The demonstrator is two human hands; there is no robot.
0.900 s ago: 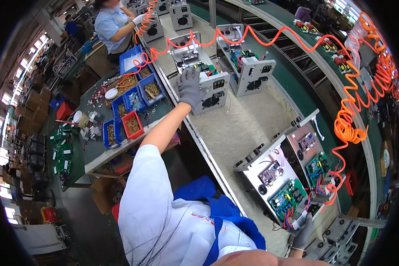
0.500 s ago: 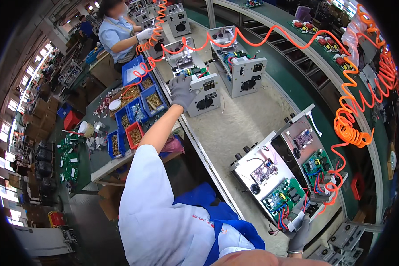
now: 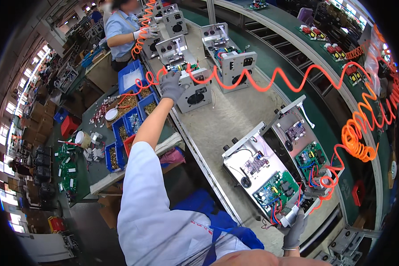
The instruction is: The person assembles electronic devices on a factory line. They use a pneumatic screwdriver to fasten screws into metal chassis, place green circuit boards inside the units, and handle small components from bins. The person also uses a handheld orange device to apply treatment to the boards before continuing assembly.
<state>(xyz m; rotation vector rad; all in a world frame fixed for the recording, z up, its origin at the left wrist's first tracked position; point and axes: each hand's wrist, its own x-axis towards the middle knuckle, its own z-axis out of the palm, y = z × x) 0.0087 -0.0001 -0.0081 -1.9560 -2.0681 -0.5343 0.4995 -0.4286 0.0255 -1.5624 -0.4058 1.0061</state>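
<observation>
Right grip (image 3: 295,230) touches an open silver chassis (image 3: 260,176), green board (image 3: 277,188) inside.

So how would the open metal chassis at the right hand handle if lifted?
The open metal chassis is probably stiff, given its sheet-metal build. Its green circuit board seems fragile, lying uncovered. The red and blue wires look floppy, curving near the right hand.
</observation>
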